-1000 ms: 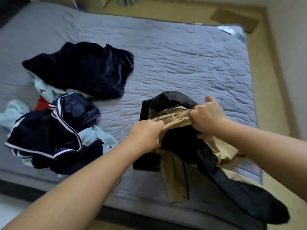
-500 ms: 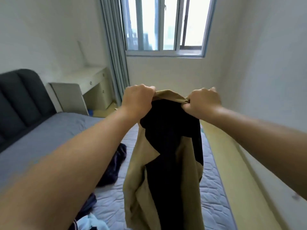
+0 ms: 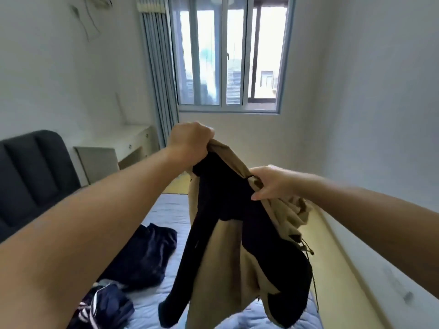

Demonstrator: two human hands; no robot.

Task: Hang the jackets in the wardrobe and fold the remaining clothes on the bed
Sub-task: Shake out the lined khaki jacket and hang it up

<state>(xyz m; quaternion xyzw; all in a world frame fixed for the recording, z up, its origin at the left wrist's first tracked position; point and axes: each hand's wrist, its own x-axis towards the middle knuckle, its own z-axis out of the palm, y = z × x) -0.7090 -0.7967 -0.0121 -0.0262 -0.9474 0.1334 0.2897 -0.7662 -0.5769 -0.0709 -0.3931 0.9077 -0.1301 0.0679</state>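
A tan jacket with black lining and sleeves (image 3: 228, 269) hangs in the air above the bed (image 3: 171, 210). My left hand (image 3: 190, 138) grips its upper edge in a fist, held high. Lower and to the right, my right hand (image 3: 268, 184) pinches the tan fabric near the collar. A dark navy garment (image 3: 147, 255) lies on the bed below. A navy piece with white stripes (image 3: 104, 307) lies at the bottom left. No wardrobe is in view.
A dark padded headboard (image 3: 33, 176) stands at the left. A pale desk (image 3: 128, 141) sits in the far corner beside grey curtains (image 3: 159, 74). A window (image 3: 228, 55) fills the far wall. A narrow strip of yellowish floor (image 3: 332, 269) runs between bed and right wall.
The jacket rose from the bed into the air as my view tilted up. Since half a second ago my right hand has dropped lower and shifted along the tan fabric.
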